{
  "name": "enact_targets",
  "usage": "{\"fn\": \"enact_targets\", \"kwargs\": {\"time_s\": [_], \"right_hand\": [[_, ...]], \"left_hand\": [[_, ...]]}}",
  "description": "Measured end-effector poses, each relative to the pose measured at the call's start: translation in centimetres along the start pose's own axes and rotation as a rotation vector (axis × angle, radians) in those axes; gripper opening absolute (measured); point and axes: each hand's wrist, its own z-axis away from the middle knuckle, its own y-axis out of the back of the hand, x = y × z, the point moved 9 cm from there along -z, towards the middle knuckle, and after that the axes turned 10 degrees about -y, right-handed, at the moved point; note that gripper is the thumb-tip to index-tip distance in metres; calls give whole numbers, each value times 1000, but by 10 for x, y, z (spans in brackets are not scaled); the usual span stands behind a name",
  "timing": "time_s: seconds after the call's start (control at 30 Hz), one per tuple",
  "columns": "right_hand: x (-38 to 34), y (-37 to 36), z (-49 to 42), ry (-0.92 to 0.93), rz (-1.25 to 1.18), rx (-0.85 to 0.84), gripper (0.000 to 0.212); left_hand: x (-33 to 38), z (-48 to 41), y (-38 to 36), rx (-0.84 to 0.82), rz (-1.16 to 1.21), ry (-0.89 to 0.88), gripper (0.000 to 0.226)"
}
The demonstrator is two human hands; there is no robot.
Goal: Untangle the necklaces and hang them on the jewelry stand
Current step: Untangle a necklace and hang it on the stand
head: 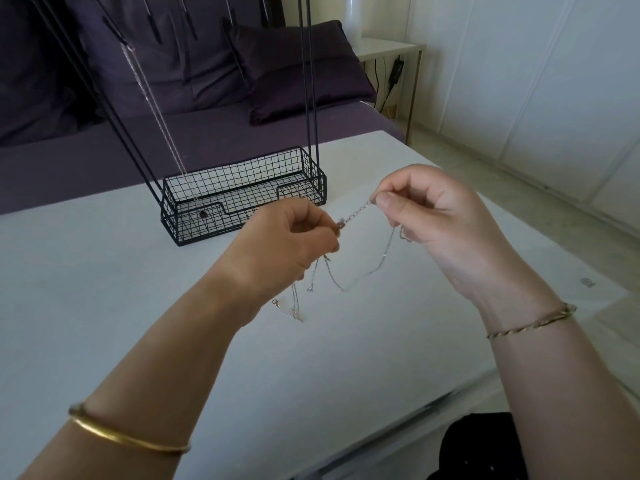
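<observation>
Above the white table [138, 306], my left hand [291, 237] pinches a bunch of thin silver necklace chains [360, 211]. My right hand [426, 209] pinches one end of a chain between thumb and forefinger. A short stretch runs taut between the two hands. Loose strands [346, 285] droop below toward the table, and a clasp end [277, 302] lies on the tabletop. The black wire jewelry stand [242, 195] is behind the hands, its basket base on the table. One thin necklace [156, 109] hangs from the stand's upper hooks into the basket.
A purple sofa with cushions [294, 71] sits behind the table. A small side table [391, 50] with cables is at the back right, next to white wall panels. A dark object [481, 445] lies below the table's near edge.
</observation>
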Motion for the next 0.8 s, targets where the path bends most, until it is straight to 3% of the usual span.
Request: {"fn": "enact_targets", "kwargs": {"time_s": [0.6,0.8], "right_hand": [[0,15,0,120,-110,325,8],[16,28,-3,4,-230,450,11]], "left_hand": [[-14,-2,-18,-152,-38,69,13],[-36,4,-17,-163,-20,186,14]]}}
